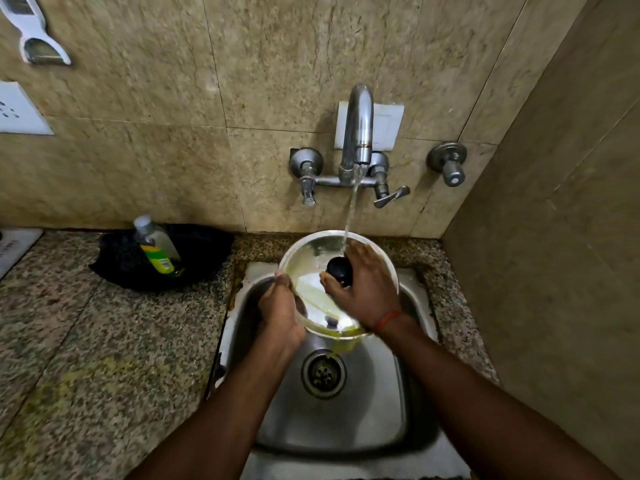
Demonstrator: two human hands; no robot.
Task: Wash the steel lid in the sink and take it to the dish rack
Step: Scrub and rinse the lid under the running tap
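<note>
Fingers [325, 282] of the right hand [367, 289] are spread over the top of the steel lid [311, 251], the thumb beside its black knob [340, 270] and the rest laid flat across the metal near the falling water, pressing rather than closed around anything. Left hand [278, 313] fingers are curled around the lid's near-left rim, gripping it from the edge. Held this way, the lid hangs tilted above the sink [367, 410], its far edge raised toward the wall and its near edge lower, over the basin's back half. Yellowish residue streaks the lid's face and runs off its lowest edge. A thin stream of water [350, 209] drops from the spout of the tap [358, 133] onto the lid's upper part, just beside the right hand. An orange thread band [388, 320] circles the right wrist. Below the lid, the drain [323, 373] sits in the middle of the basin floor. The tap's two lever handles flank the spout on the tiled wall, and a separate valve [448, 162] is mounted well to the right. On the speckled stone surface [104, 358] to the left of the sink, a plastic bottle [157, 245] with a green label leans in a black dish [201, 258]. A white peeler [34, 32] hangs on the wall at upper left.
</note>
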